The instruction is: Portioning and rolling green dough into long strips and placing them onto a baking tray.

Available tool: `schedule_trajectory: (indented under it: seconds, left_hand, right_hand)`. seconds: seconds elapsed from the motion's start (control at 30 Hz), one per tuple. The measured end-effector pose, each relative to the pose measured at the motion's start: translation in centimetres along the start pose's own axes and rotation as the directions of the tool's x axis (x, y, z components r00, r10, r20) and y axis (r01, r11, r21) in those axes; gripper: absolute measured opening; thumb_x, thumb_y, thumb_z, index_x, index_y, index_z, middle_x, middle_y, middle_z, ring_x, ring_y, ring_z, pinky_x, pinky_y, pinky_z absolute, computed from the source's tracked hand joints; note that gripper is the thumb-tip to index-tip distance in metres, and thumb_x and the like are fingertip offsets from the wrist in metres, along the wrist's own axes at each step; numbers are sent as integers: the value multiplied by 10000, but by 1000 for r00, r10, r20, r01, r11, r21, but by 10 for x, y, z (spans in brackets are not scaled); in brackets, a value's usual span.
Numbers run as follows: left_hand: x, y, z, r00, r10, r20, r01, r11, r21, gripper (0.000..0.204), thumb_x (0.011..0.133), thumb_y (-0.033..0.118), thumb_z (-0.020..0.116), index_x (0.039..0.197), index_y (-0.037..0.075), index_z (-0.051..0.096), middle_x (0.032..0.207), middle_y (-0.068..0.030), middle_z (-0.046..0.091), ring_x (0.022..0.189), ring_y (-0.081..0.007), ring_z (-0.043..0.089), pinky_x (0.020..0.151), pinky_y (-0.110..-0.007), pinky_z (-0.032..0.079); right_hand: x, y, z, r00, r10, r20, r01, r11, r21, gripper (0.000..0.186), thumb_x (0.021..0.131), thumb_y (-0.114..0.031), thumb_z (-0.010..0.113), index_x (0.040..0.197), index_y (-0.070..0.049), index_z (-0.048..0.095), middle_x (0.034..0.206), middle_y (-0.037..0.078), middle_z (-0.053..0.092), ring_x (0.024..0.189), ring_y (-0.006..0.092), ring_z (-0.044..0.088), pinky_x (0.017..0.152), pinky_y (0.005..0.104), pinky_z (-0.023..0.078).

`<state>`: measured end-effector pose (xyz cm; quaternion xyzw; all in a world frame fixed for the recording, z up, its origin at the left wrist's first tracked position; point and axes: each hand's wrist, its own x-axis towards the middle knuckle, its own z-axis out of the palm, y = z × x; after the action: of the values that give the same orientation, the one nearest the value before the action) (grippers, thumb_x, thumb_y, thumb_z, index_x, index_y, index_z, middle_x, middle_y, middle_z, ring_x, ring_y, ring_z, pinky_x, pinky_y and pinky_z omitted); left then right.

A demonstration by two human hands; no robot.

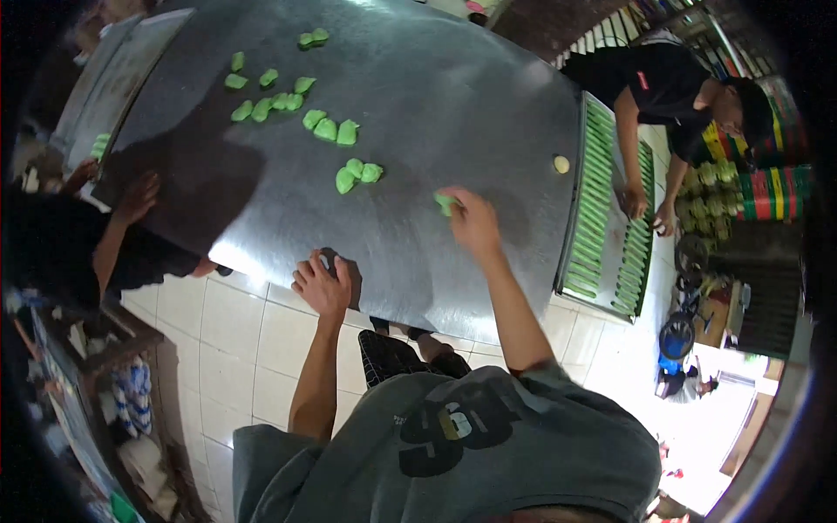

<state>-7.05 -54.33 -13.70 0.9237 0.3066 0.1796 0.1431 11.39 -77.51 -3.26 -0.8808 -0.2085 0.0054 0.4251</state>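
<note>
My right hand (476, 228) is closed on a small piece of green dough (445, 204), held at the middle of the metal table (418, 113). My left hand (323, 284) rests at the table's near edge, its fingers bent but apart, with nothing visible in them. Ahead of my hands lies a cluster of green dough pieces (346, 180). Farther off, more green lumps (325, 130) are scattered singly and in small groups toward the far left. A pale round dough ball (561, 164) sits near the table's right side.
At the right edge, a tray (568, 290) holds rows of green dough strips, and a co-worker in black (649, 83) reaches into it. Another person's hand (138, 199) is over the table's left side. Stacked colourful crates (772, 193) stand beyond the right-hand co-worker.
</note>
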Motion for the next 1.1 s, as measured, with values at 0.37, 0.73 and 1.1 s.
schedule_trajectory:
  seconds: [0.37, 0.73, 1.1]
  left_hand:
    - [-3, -7, 3, 999, 21, -35, -17, 994, 108, 429, 946, 465, 551, 1164, 95, 577, 976, -130, 526, 916, -323, 499, 769, -440, 351]
    - [-4, -9, 7, 997, 28, -68, -20, 994, 106, 467, 941, 515, 533, 1181, 116, 565, 1015, -107, 519, 965, -327, 504, 814, -471, 387]
    - [-2, -8, 11, 995, 62, -83, -55, 995, 80, 494, 941, 552, 524, 1176, 119, 564, 1023, -117, 522, 988, -332, 505, 802, -482, 395]
  right_hand:
    - [-122, 80, 6, 968, 240, 72, -106, 652, -751, 759, 999, -442, 410, 1556, 14, 168, 1601, 301, 126, 1496, 467, 69, 1166, 650, 59]
    - [-188, 32, 45, 942, 331, -53, -316, 826, -467, 823, 1010, -550, 367, 1538, 52, 179, 1600, 285, 151, 1500, 426, 117, 1198, 572, 53]
    - [-32, 105, 0, 891, 297, -344, -453, 641, -620, 767, 1002, -602, 282, 1583, -115, 165, 1635, 230, 67, 1512, 419, 5, 1124, 714, -23]
